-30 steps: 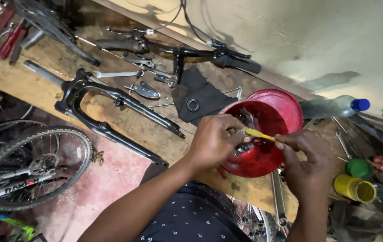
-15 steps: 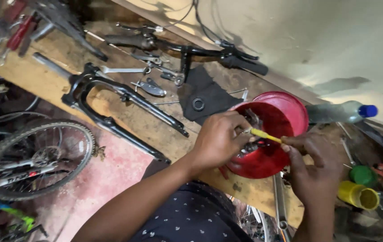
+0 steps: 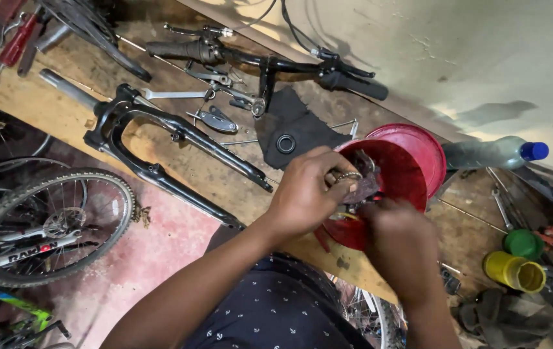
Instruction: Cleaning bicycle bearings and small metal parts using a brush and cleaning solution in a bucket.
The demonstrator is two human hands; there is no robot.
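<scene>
Nearest the camera, both forearms reach out over the wooden worktop (image 3: 179,165) and meet at the rim of a red bowl (image 3: 399,174). The left hand (image 3: 308,190) is clenched around a small dark, greasy part (image 3: 361,184) with a metal ring visible against it, held just above the bowl's near edge. The right hand (image 3: 402,242) touches the same part from below; its fingers are curled under and hidden, so whether its grip is closed on anything cannot be told. A sliver of yellow (image 3: 349,216) shows between the two hands; what it belongs to is unclear. Judged from this arrangement, the part is in mid-handling over the bowl and has not been set down or fitted to anything. A black suspension fork (image 3: 173,139) lies stripped across the worktop to the left, and a dark cloth (image 3: 296,126) carrying a black ring (image 3: 285,143) lies just beyond the hands, so assembly appears to remain outstanding. Further back lie a handlebar with grips (image 3: 270,64) and loose wrenches. To the right stand a yellow tub (image 3: 515,271), a green cap (image 3: 523,243) and a blue-capped bottle (image 3: 493,153). A bicycle wheel (image 3: 50,226) rests on the floor at left.
</scene>
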